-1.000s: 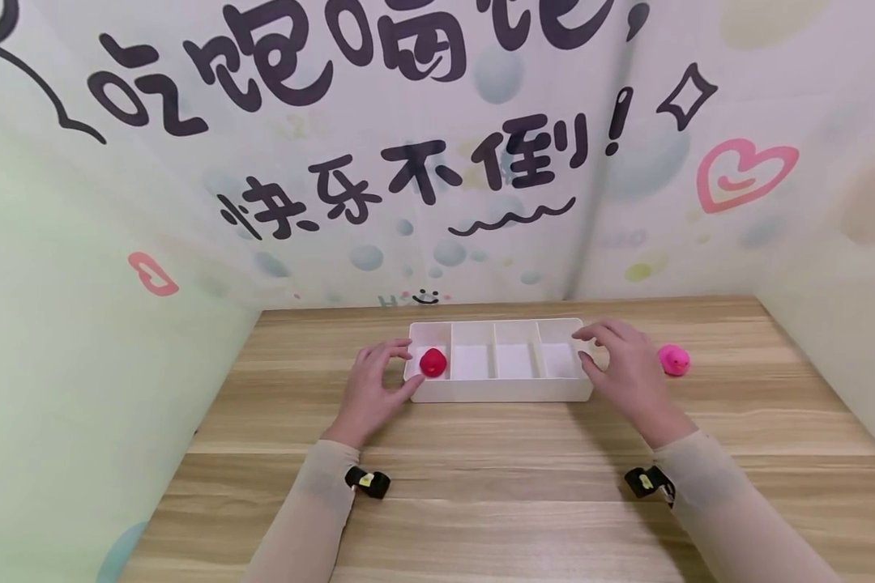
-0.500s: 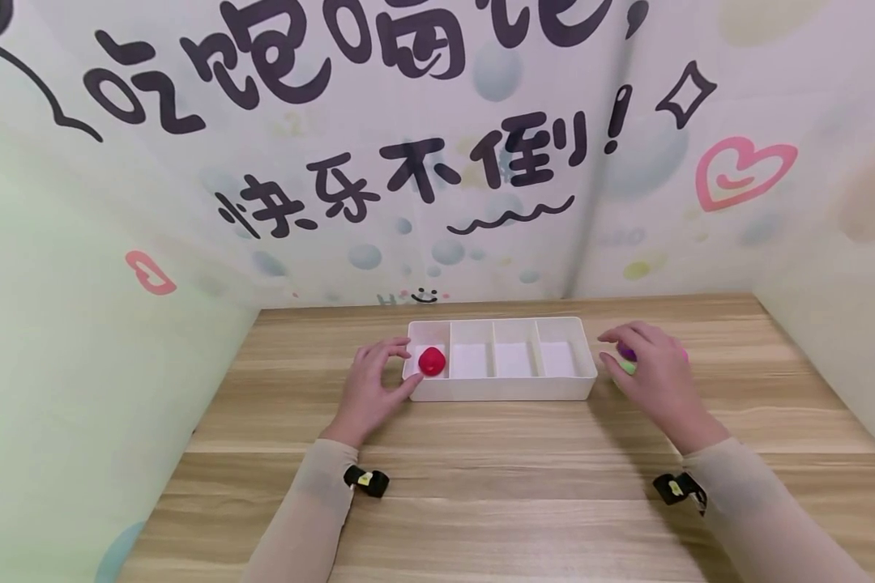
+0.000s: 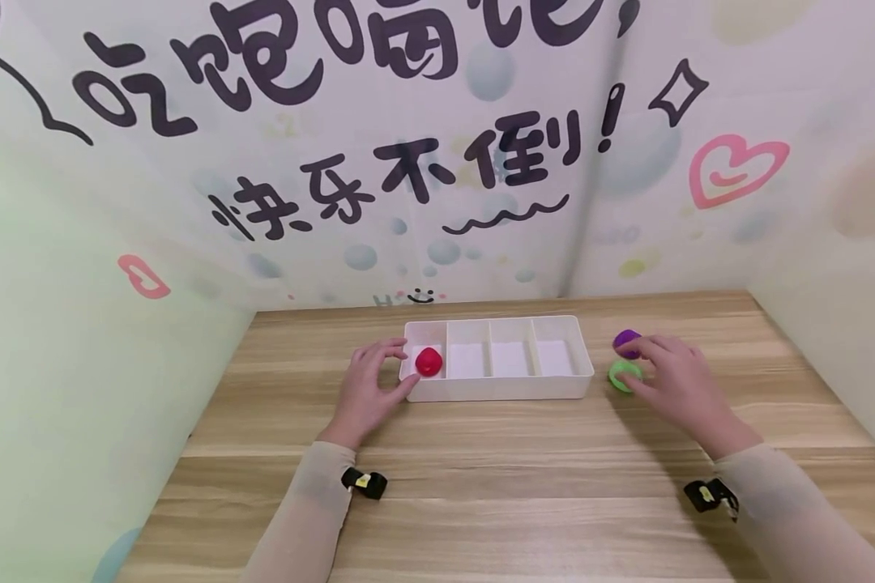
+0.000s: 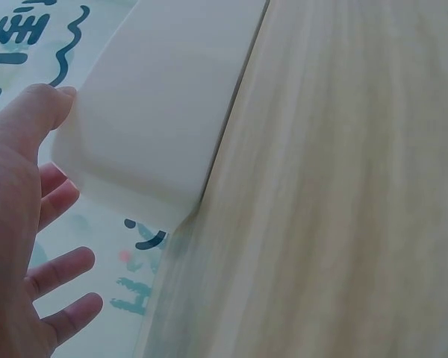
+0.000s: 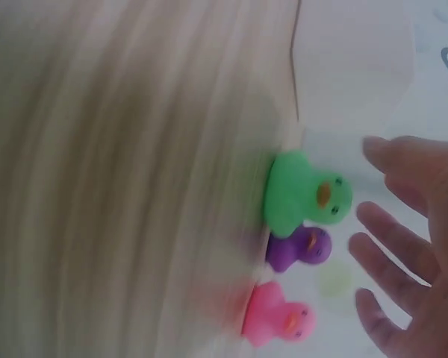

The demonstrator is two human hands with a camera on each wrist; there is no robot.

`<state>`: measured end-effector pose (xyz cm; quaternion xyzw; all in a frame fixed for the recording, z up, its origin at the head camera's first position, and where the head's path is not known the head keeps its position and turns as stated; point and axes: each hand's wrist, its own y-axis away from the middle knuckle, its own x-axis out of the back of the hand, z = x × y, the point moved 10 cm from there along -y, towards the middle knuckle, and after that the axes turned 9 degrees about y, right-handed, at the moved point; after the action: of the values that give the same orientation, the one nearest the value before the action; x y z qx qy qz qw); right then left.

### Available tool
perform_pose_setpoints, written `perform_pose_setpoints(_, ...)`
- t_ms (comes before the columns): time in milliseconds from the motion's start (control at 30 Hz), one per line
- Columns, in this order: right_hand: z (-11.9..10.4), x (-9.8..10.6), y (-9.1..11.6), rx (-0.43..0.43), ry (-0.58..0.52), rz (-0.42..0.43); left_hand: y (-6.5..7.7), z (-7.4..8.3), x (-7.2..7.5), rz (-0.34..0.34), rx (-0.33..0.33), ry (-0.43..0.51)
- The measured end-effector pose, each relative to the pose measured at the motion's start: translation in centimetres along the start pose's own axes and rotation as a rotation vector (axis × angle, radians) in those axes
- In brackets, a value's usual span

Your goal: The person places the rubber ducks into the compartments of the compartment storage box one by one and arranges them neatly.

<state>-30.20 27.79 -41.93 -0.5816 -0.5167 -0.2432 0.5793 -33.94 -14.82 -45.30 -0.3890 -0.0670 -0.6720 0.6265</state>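
A white tray (image 3: 499, 389) with several compartments stands on the table, a red toy (image 3: 428, 362) in its leftmost compartment. My left hand (image 3: 368, 393) rests at the tray's left end, thumb at the near corner and fingertips by the end wall, fingers spread loosely. To the tray's right, my right hand (image 3: 681, 389) hovers with fingers apart over a green rubber duck (image 5: 291, 195) and a purple rubber duck (image 3: 627, 344). In the right wrist view, a gap separates its fingers from the green duck. A pink rubber duck (image 5: 272, 317) sits farther along, hidden by this hand in the head view.
The wood-grain table (image 3: 481, 502) runs back to a printed fabric wall (image 3: 321, 267). Side walls close off the left and right. A black wrist camera (image 3: 364, 482) is strapped to each sleeve.
My right hand has moved right, from the tray's right end to the green and purple ducks, covering the pink one. The left hand has stayed at the tray.
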Motion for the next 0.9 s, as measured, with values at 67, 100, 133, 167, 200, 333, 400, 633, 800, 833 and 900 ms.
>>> perform_pose_setpoints(67,0.5,-0.4,0.2,0.011,-0.005,-0.048,0.0,0.1,0.0,0.000,0.001,0.000)
perform_pose_setpoints(100,0.7,-0.5,0.3,0.019,-0.013,-0.061,-0.1,0.1,0.0,-0.001,0.001,-0.002)
perform_pose_setpoints(133,0.8,-0.6,0.3,0.032,-0.024,-0.068,-0.1,0.2,0.0,-0.002,0.000,-0.001)
perform_pose_setpoints(167,0.9,-0.6,0.4,0.042,-0.037,-0.073,-0.1,0.3,0.0,0.000,-0.002,-0.001)
perform_pose_setpoints(200,0.9,-0.6,0.5,0.053,-0.054,-0.080,-0.1,0.3,0.1,0.001,-0.003,0.000)
perform_pose_setpoints(333,1.1,-0.9,0.7,0.070,-0.097,-0.111,0.0,0.4,0.2,0.002,0.002,0.007)
perform_pose_setpoints(400,1.1,-0.9,0.8,0.075,-0.108,-0.114,0.0,0.3,0.2,0.003,0.003,0.005)
perform_pose_setpoints(633,1.3,-0.8,0.8,0.113,-0.096,-0.050,0.2,0.2,0.2,0.002,0.012,0.016)
perform_pose_setpoints(800,1.5,-0.8,0.9,0.126,-0.078,-0.026,0.2,0.2,0.1,-0.002,0.011,0.010)
perform_pose_setpoints(833,1.5,-0.8,1.0,0.125,-0.078,-0.022,0.2,0.3,0.1,-0.002,0.008,0.009)
perform_pose_setpoints(900,1.6,-0.8,1.1,0.121,-0.078,-0.016,0.2,0.3,0.1,-0.001,0.003,0.008)
